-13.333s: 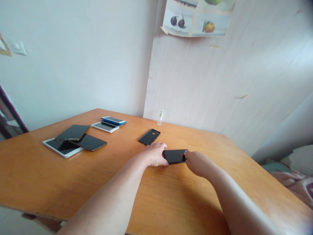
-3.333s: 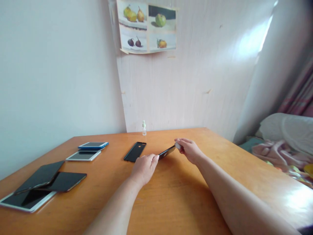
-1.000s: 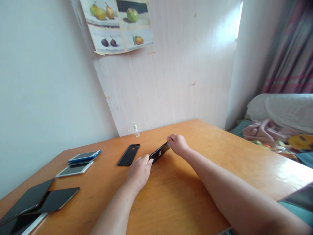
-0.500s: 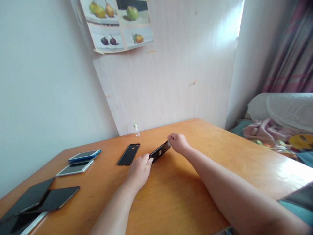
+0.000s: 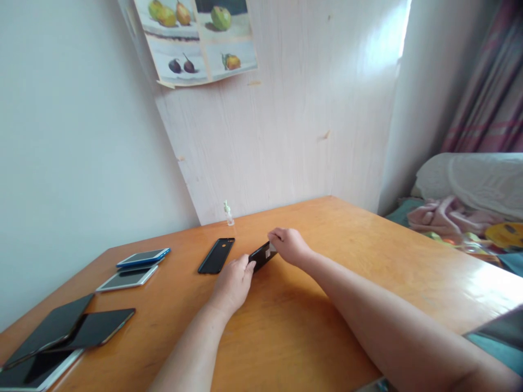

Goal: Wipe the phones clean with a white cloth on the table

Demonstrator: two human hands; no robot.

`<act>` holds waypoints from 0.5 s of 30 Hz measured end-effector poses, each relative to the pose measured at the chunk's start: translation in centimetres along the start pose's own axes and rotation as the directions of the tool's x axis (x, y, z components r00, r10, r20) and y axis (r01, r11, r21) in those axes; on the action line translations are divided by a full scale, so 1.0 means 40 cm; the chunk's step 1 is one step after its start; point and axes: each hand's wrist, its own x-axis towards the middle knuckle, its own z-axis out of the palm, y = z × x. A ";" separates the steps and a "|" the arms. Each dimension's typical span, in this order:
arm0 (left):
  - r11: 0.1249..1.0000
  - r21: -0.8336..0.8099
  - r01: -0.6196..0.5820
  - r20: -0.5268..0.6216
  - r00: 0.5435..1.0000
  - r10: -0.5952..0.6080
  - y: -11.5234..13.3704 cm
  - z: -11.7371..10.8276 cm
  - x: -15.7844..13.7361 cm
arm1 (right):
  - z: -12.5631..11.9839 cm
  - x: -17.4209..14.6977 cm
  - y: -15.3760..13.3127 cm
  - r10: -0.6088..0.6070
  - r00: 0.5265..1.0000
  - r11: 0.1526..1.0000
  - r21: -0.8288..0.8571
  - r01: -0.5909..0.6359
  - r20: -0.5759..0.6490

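A black phone [image 5: 261, 258] is held tilted on its long edge above the table, a small pale label on the side facing me. My left hand [image 5: 235, 280] is closed around its left end, thumb on the near face. Over the phone's right part, my right hand [image 5: 289, 245] is closed with a small white wipe [image 5: 273, 247] pressed against it; only a scrap of the wipe shows under the fingers. Just left of the phone, a black phone case [image 5: 216, 256] lies on the table. The phone's far face is hidden.
On the table [image 5: 310, 337], a blue-edged phone [image 5: 143, 257] and a white phone [image 5: 128, 277] lie at the left. Nearer are several dark tablets or phones [image 5: 100, 328], partly stacked. A small clear spray bottle [image 5: 229, 215] stands by the back edge. A bed with bedding [image 5: 453, 218] is at right.
My right hand has slid left along the phone with the white wipe, from its right end towards my left hand. The left hand keeps its grip in place.
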 end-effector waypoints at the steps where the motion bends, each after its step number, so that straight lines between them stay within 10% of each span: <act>1: 1.000 -0.004 0.004 -0.005 1.000 -0.004 0.000 0.001 0.001 | -0.007 0.012 0.022 0.052 0.998 0.999 0.015 -0.052 -0.036; 15: 0.935 -0.327 0.139 -0.062 0.984 -0.168 -0.014 0.014 0.004 | -0.013 0.050 0.111 0.406 0.909 0.906 0.171 -0.387 -0.093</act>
